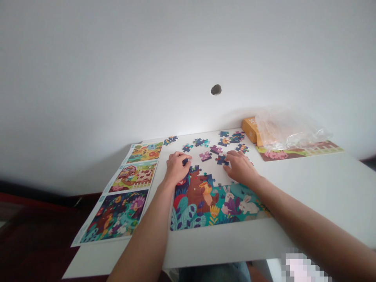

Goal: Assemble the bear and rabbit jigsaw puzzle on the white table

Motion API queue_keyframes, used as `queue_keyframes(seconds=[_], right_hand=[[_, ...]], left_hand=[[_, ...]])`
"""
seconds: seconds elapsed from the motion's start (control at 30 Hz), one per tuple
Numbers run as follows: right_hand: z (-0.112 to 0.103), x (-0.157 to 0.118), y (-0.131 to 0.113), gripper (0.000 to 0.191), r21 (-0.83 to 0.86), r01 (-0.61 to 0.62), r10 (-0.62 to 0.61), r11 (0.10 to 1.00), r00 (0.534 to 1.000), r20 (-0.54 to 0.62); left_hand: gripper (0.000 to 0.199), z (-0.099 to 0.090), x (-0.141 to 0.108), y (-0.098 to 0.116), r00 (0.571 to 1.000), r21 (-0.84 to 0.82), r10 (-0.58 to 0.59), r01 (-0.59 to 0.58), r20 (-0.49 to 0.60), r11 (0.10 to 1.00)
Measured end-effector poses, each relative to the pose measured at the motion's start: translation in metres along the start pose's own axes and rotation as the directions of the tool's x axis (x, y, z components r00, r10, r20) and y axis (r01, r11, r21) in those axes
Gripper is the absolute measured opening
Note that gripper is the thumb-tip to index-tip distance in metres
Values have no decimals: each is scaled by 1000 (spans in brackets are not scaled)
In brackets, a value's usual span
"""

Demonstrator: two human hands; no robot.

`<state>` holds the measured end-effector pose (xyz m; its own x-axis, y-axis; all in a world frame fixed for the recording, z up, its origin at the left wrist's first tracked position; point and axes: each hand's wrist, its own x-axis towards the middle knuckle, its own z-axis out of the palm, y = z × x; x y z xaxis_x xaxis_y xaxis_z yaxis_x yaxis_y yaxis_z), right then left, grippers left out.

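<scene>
A partly joined jigsaw puzzle (192,201) lies before me, showing a brown bear, two white rabbits and leaves. My left hand (177,167) is curled at its upper left corner, with a small dark puzzle piece (185,161) between thumb and fingers. Above the puzzle's gap, my right hand (241,166) has thumb and forefinger at the right edge of a dark blue puzzle piece (222,159). A pink and purple piece (205,156) lies just left of that one. Several other loose pieces (198,142) are scattered beyond both hands, some overlapping.
On the left lies a picture sheet (148,194) with three printed scenes, the lowest matching the bear puzzle. An orange box (249,130) and a clear plastic bag (289,127) sit at the back right, over a farm puzzle (308,149). A wall (176,78) borders the white table (311,188).
</scene>
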<state>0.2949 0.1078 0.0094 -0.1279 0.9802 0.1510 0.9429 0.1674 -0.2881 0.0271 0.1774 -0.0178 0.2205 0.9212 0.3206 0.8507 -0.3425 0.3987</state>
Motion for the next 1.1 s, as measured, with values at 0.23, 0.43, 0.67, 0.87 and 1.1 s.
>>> queue_keyframes(seconds=[0.23,0.43,0.67,0.87,1.1], right_hand=[[1,2,-2,17,79,47,-50,996,998,37],[6,1,-7,26,99,25,-28,995,999,39],[13,3,-11,18,259,152,-146,954,988,-45],[23,10,-15,13,351,328,-310,877,945,-107],[26,10,-16,16,326,436,-417,839,900,-130]], left_hand=[[19,1,0,1,1000,-1,3,-4,-7,1000],[19,0,-1,2,1000,-7,-1,1,-4,1000],[20,-8,-3,17,990,-87,141,-140,2,986],[26,-9,-6,25,954,-164,270,-247,132,955],[27,-9,-5,27,953,-176,249,-219,173,960]])
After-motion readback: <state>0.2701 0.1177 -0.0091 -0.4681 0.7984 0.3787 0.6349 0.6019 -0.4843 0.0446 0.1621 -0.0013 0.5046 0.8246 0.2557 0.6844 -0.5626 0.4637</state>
